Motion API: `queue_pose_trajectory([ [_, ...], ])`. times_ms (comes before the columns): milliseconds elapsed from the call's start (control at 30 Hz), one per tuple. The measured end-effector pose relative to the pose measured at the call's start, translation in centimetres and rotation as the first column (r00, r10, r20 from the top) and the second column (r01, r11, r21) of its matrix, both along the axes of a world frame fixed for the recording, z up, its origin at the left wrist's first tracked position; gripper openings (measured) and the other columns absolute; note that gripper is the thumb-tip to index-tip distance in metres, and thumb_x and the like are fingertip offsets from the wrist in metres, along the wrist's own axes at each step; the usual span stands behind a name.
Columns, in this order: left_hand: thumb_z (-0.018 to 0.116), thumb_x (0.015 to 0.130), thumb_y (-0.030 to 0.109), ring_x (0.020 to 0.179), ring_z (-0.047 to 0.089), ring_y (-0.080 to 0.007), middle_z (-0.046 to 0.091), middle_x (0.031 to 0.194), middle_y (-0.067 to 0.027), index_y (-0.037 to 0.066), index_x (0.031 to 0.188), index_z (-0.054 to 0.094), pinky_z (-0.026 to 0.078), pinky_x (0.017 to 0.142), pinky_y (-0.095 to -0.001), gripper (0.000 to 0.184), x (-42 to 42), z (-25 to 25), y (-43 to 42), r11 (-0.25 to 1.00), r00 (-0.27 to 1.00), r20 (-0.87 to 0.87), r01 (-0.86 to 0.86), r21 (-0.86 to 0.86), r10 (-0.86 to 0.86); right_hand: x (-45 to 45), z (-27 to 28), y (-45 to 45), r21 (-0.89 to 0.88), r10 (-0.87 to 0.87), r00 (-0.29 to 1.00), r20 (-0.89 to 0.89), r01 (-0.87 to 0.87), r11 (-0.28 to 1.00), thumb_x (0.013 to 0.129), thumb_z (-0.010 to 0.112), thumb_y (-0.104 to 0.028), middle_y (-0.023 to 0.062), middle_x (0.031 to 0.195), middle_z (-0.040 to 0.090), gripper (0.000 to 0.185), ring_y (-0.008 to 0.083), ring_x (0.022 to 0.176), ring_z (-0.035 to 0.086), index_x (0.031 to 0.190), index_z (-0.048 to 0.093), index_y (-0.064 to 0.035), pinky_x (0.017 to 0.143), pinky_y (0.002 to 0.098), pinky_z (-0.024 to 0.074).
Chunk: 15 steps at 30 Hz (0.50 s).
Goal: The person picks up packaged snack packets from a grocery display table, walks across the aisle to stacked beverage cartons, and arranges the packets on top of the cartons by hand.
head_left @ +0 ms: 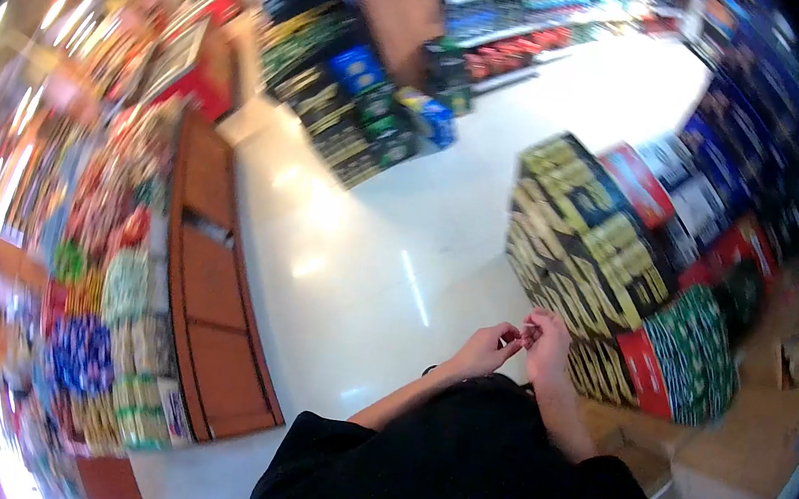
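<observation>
- Apparently, the step in hand is a small action between the person's own two hands, held together in front of the black short-sleeved top (461, 470).
- The left hand (487, 350) has its fingers bent inward, thumb and fingertips at the right hand (545, 334), whose fingers are also curled. Whether either pinches something small cannot be told; no item shows clearly.
- The black-and-gold multipacks (581, 248), the goods nearest the hands, stand stacked just beyond and to the right of them; no grip on them shows.
- A green patterned pack (698, 355) sits at the stack's right, near a brown cardboard box (747, 447).
- Well apart on the left, a wooden-fronted display counter (223, 327) bears bagged goods (83, 354), across the glossy floor (368, 256).
- As a judgement, handling a multipack would call for parting the hands and opening the fingers; the fine finger contact calls for steady wrists.
</observation>
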<state>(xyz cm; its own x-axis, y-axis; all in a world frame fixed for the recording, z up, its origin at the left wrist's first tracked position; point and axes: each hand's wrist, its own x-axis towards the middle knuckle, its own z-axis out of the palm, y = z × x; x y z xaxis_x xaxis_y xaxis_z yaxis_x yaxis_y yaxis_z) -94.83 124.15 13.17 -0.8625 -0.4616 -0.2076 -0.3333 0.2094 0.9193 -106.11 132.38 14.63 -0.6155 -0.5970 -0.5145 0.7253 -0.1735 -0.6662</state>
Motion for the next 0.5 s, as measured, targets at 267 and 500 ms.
queue_pose_trajectory([
  [267, 0.057, 0.088, 0.018, 0.07, 0.06, -0.0175, 0.063, 0.085, -0.0124, 0.001, 0.109, 0.054, 0.048, 0.067, -0.0327, 0.027, 11.5, -1.9, -3.5, 0.926, 0.908, -0.186, -0.361, 0.109, 0.375, 10.2, -0.4, -8.6, 0.038, 0.449, 0.887, -0.107, -0.448, 0.893, 0.083, 0.053, -0.004, 0.0072, 0.077, 0.058, 0.016, 0.013, 0.058, 0.054, 0.098, 0.05, -0.0029, 0.05, 0.0239, 0.0407],
  [500, 0.049, 0.092, 0.026, 0.066, 0.058, -0.0223, 0.062, 0.078, -0.0137, 0.002, 0.103, 0.056, 0.047, 0.062, -0.0359, 0.027, 11.7, -2.9, -3.0, 0.879, 0.886, -0.135, -0.401, 0.256, 0.444, 10.5, 1.0, -9.6, 0.071, 0.479, 0.876, -0.063, -0.474, 0.877, 0.084, 0.054, -0.005, 0.0073, 0.077, 0.058, 0.014, 0.013, 0.058, 0.055, 0.097, 0.049, -0.0042, 0.047, 0.024, 0.0416],
])
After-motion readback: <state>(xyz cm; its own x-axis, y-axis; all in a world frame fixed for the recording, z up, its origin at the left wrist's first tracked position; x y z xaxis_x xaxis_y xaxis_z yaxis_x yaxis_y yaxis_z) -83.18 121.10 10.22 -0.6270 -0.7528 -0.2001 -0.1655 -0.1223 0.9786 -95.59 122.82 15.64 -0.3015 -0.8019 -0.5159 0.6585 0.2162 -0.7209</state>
